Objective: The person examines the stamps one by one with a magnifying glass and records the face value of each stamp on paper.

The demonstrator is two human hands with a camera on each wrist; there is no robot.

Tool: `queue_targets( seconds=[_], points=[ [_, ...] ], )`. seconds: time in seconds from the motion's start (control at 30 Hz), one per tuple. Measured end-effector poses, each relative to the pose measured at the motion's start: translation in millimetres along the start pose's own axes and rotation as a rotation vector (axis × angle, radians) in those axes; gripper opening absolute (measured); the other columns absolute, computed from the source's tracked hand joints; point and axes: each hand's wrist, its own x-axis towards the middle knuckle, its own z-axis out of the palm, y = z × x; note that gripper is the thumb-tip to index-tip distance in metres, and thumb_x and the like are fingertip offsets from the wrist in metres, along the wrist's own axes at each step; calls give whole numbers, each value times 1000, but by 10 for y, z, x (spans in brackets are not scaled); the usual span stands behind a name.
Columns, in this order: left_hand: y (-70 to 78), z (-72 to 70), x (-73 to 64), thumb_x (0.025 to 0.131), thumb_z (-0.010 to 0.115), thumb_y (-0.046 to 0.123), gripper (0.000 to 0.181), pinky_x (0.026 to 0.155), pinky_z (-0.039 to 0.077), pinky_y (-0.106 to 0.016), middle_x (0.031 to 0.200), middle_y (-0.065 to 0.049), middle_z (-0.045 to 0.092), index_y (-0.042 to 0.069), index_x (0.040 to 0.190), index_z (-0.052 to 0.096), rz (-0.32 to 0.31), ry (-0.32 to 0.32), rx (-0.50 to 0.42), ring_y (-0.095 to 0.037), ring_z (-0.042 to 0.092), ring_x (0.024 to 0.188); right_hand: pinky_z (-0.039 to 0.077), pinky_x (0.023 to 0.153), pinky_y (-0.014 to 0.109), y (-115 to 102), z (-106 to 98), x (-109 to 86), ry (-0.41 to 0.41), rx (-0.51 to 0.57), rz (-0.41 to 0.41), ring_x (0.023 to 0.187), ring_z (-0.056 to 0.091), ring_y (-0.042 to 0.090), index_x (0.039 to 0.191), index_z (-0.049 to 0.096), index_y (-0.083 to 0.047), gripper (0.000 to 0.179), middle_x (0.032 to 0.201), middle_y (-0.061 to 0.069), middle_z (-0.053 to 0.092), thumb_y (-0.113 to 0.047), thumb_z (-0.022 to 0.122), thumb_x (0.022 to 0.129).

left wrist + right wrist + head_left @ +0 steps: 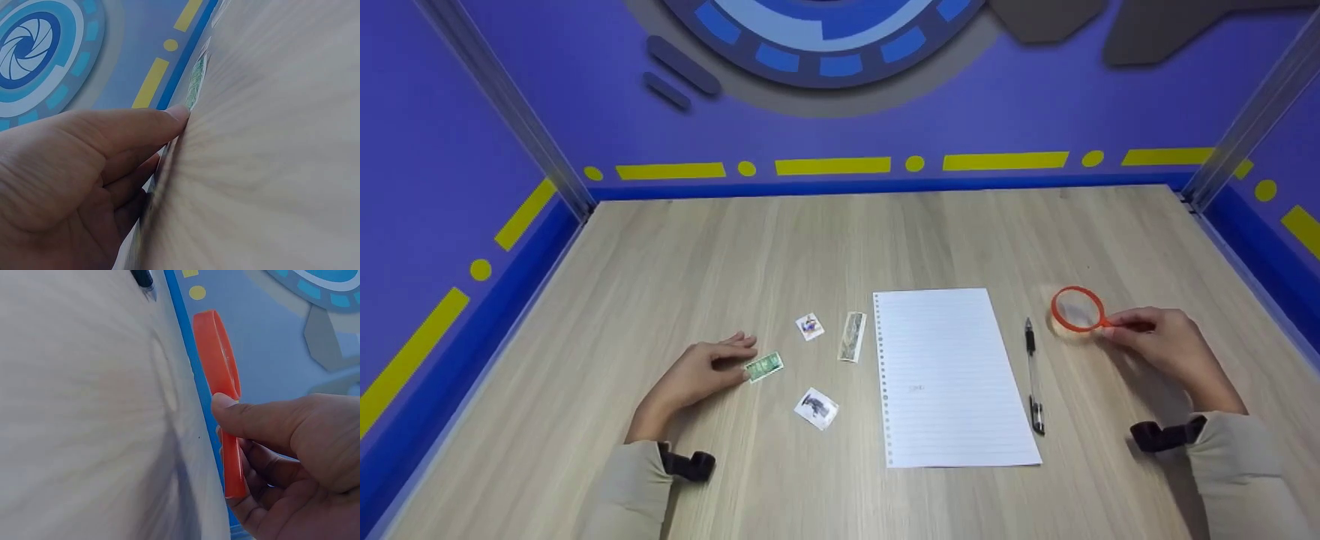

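My right hand (1166, 341) grips a magnifying glass (1105, 323) by its orange handle, the thumb across it near the ring. The right wrist view shows the lens ring (216, 354) raised off the table, its shadow below. On the left, my left hand (701, 373) rests low at the table with fingers extended, thumb tip right at the near left edge of a small green postage stamp (765, 367). Around that stamp lie a stamp with a colourful figure (810, 327), a long narrow grey stamp (851, 337) and a stamp with a dark figure (817, 409).
A lined sheet of loose-leaf paper (952, 352) lies mid-table, with faint small writing on its left part. Beside its right edge is a clear pen (1033, 382) with a black grip. Blue panels (840, 135) wall the wooden table (780, 247) at the back and sides.
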Motion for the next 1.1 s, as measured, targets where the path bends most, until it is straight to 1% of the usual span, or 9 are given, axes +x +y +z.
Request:
queue_targets(
  seconds=[0.13,0.2,0.37,0.5,0.7,0.77,0.83,1.0,1.1],
  points=[
    [-7,-3,-2,88,68,13,36,117,25,-46,140,-8,54,4,123,66,8,-3,-3,-29,35,142,42,63,11,-88,15,26,-5,-1,-10,76,50,-3,106,70,2,43,103,21,68,-34,73,84],
    [-8,-2,1,88,68,13,36,117,26,-46,140,-9,54,4,123,65,15,-4,2,-30,35,141,43,63,12,-140,19,43,-13,2,-18,78,51,2,106,69,3,39,103,21,68,-30,72,85],
    [3,10,13,88,68,12,37,117,26,-44,141,-5,54,5,124,65,-6,-2,12,-27,35,142,43,64,14,-278,31,90,-33,4,-35,82,54,11,108,69,4,34,104,22,67,-24,69,88],
    [12,5,17,88,67,10,36,117,27,-44,142,-5,53,5,124,65,-17,-7,7,-26,34,142,44,64,15,-393,56,121,-41,14,-54,83,55,12,107,69,2,33,104,21,68,-25,69,88],
    [23,-3,9,88,67,9,36,118,26,-45,142,-5,52,5,124,65,-21,-9,4,-27,33,143,46,60,16,-564,98,172,-45,43,-108,76,53,3,105,71,2,29,99,18,70,-22,70,88],
    [22,-2,8,88,67,10,36,118,26,-45,142,-5,52,5,124,65,-18,-9,8,-28,33,142,47,59,15,-626,118,189,-46,48,-130,76,53,1,105,71,2,27,98,18,70,-19,71,87],
    [22,0,8,88,67,10,36,118,25,-45,142,-5,53,5,124,65,-20,-6,7,-27,34,142,47,59,15,-695,141,201,-49,55,-149,77,54,3,105,71,2,26,98,19,70,-17,71,87],
    [20,5,4,88,67,11,35,118,25,-45,141,-6,53,6,123,65,-19,-1,4,-28,34,142,47,62,12,-884,203,223,-58,74,-207,81,58,13,104,71,3,24,97,19,69,-12,71,86],
    [17,9,4,88,68,11,35,118,26,-45,141,-6,54,6,123,66,-17,2,5,-28,35,142,47,63,11,-994,237,242,-63,86,-232,82,60,16,103,71,4,23,96,19,69,-10,72,85]
  ],
)
